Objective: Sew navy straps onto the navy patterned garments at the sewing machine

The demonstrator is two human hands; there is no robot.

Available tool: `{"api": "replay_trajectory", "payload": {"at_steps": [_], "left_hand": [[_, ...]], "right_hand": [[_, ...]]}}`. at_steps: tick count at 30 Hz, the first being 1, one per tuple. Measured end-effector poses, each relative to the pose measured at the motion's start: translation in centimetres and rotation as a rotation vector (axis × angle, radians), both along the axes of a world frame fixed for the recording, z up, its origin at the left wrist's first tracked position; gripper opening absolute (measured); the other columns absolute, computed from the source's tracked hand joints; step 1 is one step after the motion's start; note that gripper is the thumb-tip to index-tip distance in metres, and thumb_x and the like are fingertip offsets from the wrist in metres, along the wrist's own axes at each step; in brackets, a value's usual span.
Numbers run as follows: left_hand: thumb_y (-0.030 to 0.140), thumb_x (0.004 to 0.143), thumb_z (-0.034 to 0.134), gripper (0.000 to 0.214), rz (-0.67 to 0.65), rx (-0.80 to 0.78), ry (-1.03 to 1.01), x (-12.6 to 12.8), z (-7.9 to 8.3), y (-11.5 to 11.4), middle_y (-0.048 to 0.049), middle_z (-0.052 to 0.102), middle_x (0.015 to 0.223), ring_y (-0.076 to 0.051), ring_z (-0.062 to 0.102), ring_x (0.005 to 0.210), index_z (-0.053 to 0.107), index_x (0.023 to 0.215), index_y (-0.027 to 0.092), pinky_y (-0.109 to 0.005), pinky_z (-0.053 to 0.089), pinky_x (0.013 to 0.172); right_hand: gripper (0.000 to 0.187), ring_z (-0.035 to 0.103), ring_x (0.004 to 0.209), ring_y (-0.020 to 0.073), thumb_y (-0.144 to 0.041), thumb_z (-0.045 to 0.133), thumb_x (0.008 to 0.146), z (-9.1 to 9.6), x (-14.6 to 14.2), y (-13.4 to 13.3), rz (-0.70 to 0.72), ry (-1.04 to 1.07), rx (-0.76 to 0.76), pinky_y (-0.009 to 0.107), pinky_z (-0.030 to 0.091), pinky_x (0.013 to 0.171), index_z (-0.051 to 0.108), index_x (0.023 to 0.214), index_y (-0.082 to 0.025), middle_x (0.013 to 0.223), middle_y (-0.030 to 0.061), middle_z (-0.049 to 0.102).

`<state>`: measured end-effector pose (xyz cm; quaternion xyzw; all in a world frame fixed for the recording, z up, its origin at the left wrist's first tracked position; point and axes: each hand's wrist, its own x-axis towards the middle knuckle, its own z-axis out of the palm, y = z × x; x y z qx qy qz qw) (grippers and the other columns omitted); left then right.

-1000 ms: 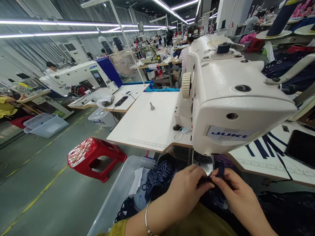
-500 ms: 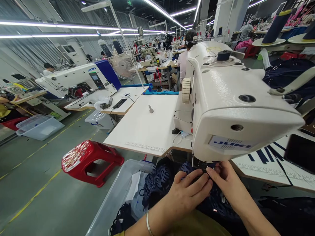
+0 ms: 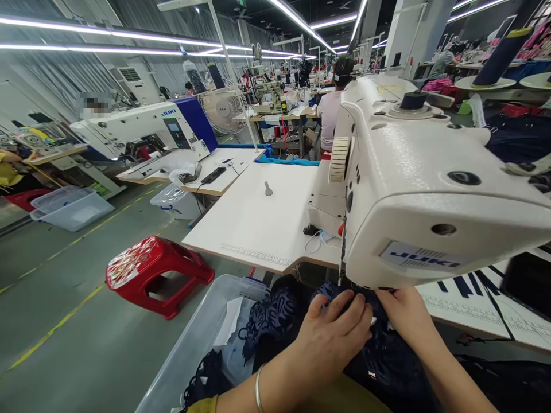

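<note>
Sewing machine (image 3: 430, 189) overhanging fingers (image 3: 346, 310), fabric (image 3: 387, 361)

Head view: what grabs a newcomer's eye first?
The big white JUKI sewing machine fills the right half, above a white table. Just under its front end, the left hand and right hand rest on dark navy fabric; the right fingertips are hidden under the machine. At lower left, a red stool stands out on the grey floor beside a clear bin.

glossy white sewing machine (image 3: 413, 189); dark lace cloth (image 3: 275, 312).
</note>
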<state>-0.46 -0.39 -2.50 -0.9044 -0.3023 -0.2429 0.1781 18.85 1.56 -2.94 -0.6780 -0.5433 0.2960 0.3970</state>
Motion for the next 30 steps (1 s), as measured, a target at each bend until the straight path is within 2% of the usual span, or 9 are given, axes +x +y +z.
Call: {"api": "replay_trajectory", "payload": {"at_steps": [4,8,12,19,26,30], "left_hand": [[0.039,0.099,0.048,0.032,0.046,-0.031,0.02,0.4,0.6,0.1,-0.003,0.052,0.139,-0.02,0.042,0.129,0.059,0.125,0.024,-0.033,0.03,0.096],[0.04,0.1,0.045,0.034,0.058,-0.057,0.009,0.6,0.9,0.1,-0.0029,0.054,0.136,-0.02,0.042,0.128,0.059,0.125,0.022,-0.034,0.03,0.095],[0.038,0.1,0.045,0.034,0.049,-0.075,-0.023,0.8,0.9,0.1,-0.0018,0.058,0.13,-0.019,0.044,0.125,0.059,0.125,0.02,-0.034,0.029,0.095],[0.039,0.1,0.045,0.035,0.086,-0.076,0.001,1.0,1.4,-0.1,-0.0023,0.056,0.132,-0.019,0.045,0.124,0.059,0.126,0.021,-0.034,0.03,0.095],[0.039,0.1,0.044,0.037,0.086,-0.082,0.006,1.0,1.3,-0.1,-0.0035,0.055,0.133,-0.02,0.045,0.124,0.058,0.129,0.02,-0.033,0.031,0.095],[0.038,0.101,0.042,0.037,0.091,-0.086,0.017,1.0,1.4,-0.1,-0.0045,0.055,0.133,-0.021,0.044,0.124,0.058,0.128,0.02,-0.033,0.03,0.094]], "right_hand": [[0.036,0.06,0.114,0.0358,-0.036,0.048,0.08,-0.6,0.3,1.0,0.014,-0.111,0.137,0.046,0.047,0.096,0.071,0.099,-0.016,0.11,0.0144,0.072],[0.036,0.059,0.115,0.0367,-0.038,0.049,0.082,-1.6,0.6,1.5,0.001,-0.159,0.197,0.051,0.043,0.099,0.07,0.102,-0.016,0.114,0.016,0.07],[0.032,0.059,0.112,0.0361,-0.038,0.049,0.082,-1.9,0.6,1.8,-0.005,-0.199,0.243,0.052,0.041,0.101,0.069,0.096,-0.018,0.111,0.0143,0.07],[0.023,0.056,0.119,0.0327,-0.035,0.048,0.084,-1.5,0.3,1.9,0.028,-0.204,0.266,0.048,0.04,0.103,0.069,0.086,-0.025,0.103,0.0084,0.073],[0.018,0.057,0.116,0.0346,-0.034,0.05,0.079,-1.4,0.4,2.4,-0.006,-0.226,0.291,0.05,0.04,0.102,0.066,0.078,-0.026,0.088,0.0082,0.074],[0.017,0.058,0.113,0.0358,-0.034,0.052,0.078,-1.2,0.4,2.4,-0.01,-0.203,0.279,0.05,0.046,0.094,0.067,0.078,-0.026,0.087,0.0094,0.074]]}}
